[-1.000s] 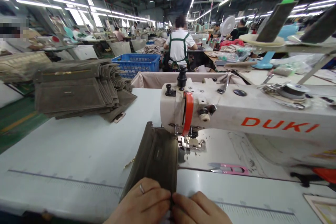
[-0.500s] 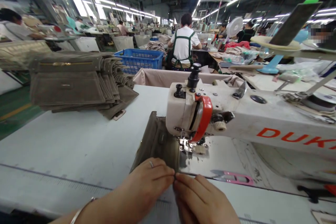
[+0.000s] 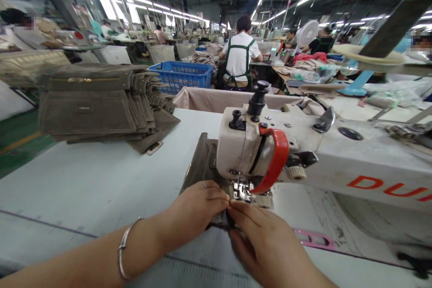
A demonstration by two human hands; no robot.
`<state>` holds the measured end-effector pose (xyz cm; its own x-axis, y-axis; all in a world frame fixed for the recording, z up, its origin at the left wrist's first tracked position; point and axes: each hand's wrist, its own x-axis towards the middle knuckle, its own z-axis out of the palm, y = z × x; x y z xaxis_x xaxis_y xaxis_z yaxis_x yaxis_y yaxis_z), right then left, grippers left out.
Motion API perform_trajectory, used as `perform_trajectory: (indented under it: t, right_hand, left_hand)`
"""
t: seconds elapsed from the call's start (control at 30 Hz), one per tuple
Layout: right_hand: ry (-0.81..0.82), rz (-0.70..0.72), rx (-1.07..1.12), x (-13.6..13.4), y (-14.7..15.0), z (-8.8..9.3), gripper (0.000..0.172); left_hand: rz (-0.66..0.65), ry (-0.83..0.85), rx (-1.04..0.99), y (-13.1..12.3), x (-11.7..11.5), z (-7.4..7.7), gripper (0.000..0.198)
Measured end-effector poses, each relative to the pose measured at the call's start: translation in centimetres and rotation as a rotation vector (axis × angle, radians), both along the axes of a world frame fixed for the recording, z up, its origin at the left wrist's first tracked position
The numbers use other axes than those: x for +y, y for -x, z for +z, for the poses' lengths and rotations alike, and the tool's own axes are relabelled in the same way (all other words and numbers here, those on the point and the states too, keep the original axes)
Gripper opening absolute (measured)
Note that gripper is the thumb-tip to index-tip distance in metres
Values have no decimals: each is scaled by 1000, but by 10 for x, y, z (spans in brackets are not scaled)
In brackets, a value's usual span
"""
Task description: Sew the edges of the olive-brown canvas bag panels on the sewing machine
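- Left hand (image 3: 194,213), right hand (image 3: 266,240): together, fingertips pinching the near edge of the olive suede panel (image 3: 201,162).
- Panel: on the white counter (image 3: 101,189), at 12 o'clock from the hands, reaching the presser foot (image 3: 242,192).
- Risk: fingers caught at the foot if the machine runs; panel skewed if the pinch slips.

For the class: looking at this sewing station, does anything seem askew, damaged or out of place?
The stack of zippered olive pouches looks askew: it is slumped and fanned, its pieces out of line. The white table also shows dark scuffed wear beside the DUKI sewing machine.
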<state>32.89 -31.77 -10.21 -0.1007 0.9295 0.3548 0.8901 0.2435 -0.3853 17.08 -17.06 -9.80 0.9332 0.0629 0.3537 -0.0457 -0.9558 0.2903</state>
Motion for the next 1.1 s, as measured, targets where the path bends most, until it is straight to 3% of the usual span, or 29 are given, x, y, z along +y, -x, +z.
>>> perform_trajectory:
  t: [0.1,0.3,0.9,1.0,1.1]
  right_hand:
    - [42,-44,-32,4,-1,-3,40]
    - [114,-128,-54,7,-3,-10,44]
    - [107,-102,-17,9,-3,-10,36]
    - [61,-64,33,7,-4,-8,30]
    - [33,-39,77,4,-7,-6,28]
  left_hand:
    - [-13,-4,-5,-6,9,-3,19]
    - [80,28,33,-18,21,2,22]
    - [205,-81,61,-25,21,5,17]
    - [215,-118,116,-23,14,11,23]
    - [353,-205,281,-13,2,26,17]
